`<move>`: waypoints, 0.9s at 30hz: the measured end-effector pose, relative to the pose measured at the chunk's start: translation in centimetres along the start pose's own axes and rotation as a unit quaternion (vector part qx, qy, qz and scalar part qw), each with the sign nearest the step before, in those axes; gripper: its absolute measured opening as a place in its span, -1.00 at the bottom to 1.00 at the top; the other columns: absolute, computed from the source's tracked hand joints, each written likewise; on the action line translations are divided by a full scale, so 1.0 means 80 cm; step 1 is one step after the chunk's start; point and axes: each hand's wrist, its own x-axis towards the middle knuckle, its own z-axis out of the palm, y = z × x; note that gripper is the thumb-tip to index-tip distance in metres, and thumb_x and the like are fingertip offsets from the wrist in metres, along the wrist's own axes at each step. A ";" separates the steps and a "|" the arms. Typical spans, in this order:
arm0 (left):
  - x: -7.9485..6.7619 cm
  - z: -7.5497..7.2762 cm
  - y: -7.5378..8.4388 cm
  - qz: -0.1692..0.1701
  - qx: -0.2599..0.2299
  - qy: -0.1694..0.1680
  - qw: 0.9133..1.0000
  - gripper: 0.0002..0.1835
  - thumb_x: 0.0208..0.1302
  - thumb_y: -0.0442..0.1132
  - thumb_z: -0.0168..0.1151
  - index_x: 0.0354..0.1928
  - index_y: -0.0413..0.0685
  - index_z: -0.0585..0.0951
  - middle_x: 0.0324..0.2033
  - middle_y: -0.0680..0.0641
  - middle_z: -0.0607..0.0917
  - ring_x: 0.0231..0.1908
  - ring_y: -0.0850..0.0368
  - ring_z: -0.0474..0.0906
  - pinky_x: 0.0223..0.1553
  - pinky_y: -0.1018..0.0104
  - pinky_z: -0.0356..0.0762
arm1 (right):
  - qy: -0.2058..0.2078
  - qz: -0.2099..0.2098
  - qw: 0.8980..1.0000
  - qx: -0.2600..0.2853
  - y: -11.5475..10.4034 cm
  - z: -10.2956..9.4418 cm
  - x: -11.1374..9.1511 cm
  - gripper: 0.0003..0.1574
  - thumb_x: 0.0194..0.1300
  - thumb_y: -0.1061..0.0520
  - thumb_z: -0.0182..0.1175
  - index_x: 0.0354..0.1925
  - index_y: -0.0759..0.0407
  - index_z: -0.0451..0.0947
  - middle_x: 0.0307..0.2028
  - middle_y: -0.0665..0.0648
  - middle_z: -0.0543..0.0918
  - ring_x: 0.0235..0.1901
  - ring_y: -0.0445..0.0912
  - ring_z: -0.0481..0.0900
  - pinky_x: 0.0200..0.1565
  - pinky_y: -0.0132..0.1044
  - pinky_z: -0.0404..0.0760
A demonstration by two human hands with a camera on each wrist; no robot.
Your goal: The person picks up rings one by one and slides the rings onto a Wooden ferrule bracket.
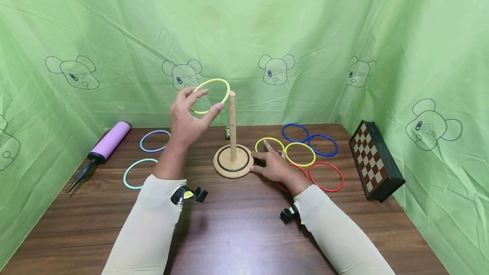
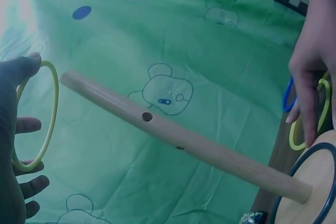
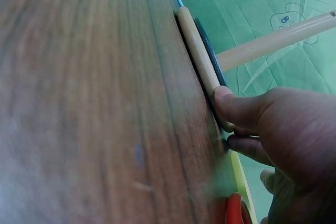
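Note:
My left hand (image 1: 187,116) is raised and holds a light yellow ring (image 1: 211,80) between thumb and fingers. The ring is just left of the top of a wooden peg (image 1: 233,126), not around it. This peg stands upright on a round wooden base (image 1: 219,167), with a dark ring (image 1: 220,163) lying around its foot. Low on the table, my right hand (image 1: 276,166) grips the base's right edge with thumb and index finger. In the right wrist view, the thumb (image 3: 244,108) presses on the base's rim (image 3: 197,48).
Two yellow rings (image 1: 314,156), two blue rings (image 1: 336,141) and two red rings (image 1: 343,177) lie at the right. Light blue (image 1: 141,141) and turquoise rings (image 1: 125,177) lie left, beside a purple hand pump (image 1: 114,139). A checkered box (image 1: 376,160) stands far right. Green cloth surrounds the table.

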 end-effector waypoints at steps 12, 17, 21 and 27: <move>-0.014 0.020 0.001 -0.003 0.010 -0.039 0.999 -0.34 0.17 0.11 0.62 0.23 -0.12 0.78 0.26 -0.44 0.64 0.31 -0.39 0.55 0.43 -0.35 0.36 | 0.002 -0.001 1.000 -0.003 0.003 0.005 0.000 -0.26 0.45 -0.23 0.46 0.49 -0.11 0.60 0.68 0.32 0.28 0.78 0.22 -0.06 0.55 0.60 -0.01; -0.025 0.024 -0.010 0.010 0.030 -0.050 0.998 -0.32 0.17 0.13 0.61 0.27 -0.07 0.76 0.30 -0.42 0.62 0.32 -0.42 0.52 0.42 -0.40 0.32 | 0.004 -0.004 1.000 0.005 0.002 0.005 0.001 -0.25 0.44 -0.19 0.47 0.49 -0.07 0.60 0.66 0.33 0.32 0.78 0.24 -0.07 0.55 0.61 -0.04; -0.035 0.026 -0.019 0.015 0.044 -0.064 0.997 -0.29 0.16 0.16 0.60 0.31 -0.02 0.74 0.36 -0.39 0.60 0.35 -0.43 0.48 0.39 -0.44 0.29 | 0.006 -0.007 1.000 0.004 0.003 0.005 0.002 -0.24 0.43 -0.18 0.48 0.49 -0.06 0.60 0.64 0.33 0.35 0.77 0.25 -0.06 0.55 0.62 -0.04; -0.052 0.030 -0.032 -0.007 0.065 -0.101 0.993 -0.22 0.14 0.19 0.59 0.38 0.04 0.70 0.43 -0.34 0.56 0.41 -0.40 0.43 0.31 -0.43 0.31 | 0.002 -0.004 1.000 -0.003 0.004 0.003 0.003 -0.24 0.46 -0.23 0.44 0.51 -0.11 0.58 0.68 0.31 0.29 0.78 0.21 -0.08 0.56 0.59 -0.02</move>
